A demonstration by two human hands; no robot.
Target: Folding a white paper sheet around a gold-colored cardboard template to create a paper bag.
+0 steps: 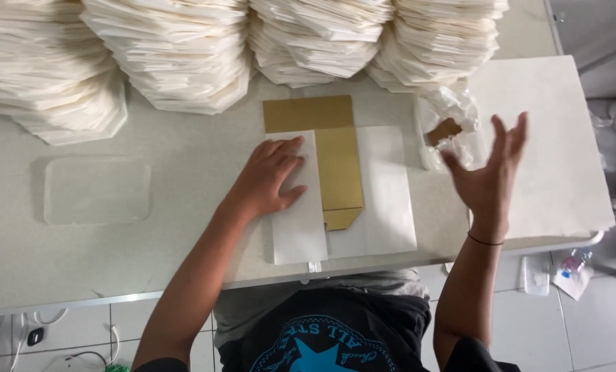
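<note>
**Left hand pins the white sheet, right hand lifted open**

While the head camera looks straight down, the left hand lies flat, palm down and fingers loosely spread, on a folded white paper sheet near the middle of the tabletop's near edge. That sheet's long axis runs from the near edge toward the far edge, and it reaches almost to the near edge. It overlaps the left side of a gold card, an L-shaped piece whose wide part lies farther from the person and whose narrow leg points back toward the near edge, ending in a cut-off tip. A second white sheet lies just right of the gold card, running the same way.

The right hand is raised above the tabletop's right side, palm up, fingers spread and curled, holding nothing.

Just beyond it lies a crumpled clear plastic bag with a brown-gold scrap showing inside. A clear plastic tray lies empty toward the left side. A large white sheet covers the right end. 4 stacks of folded white paper line the far edge.
</note>
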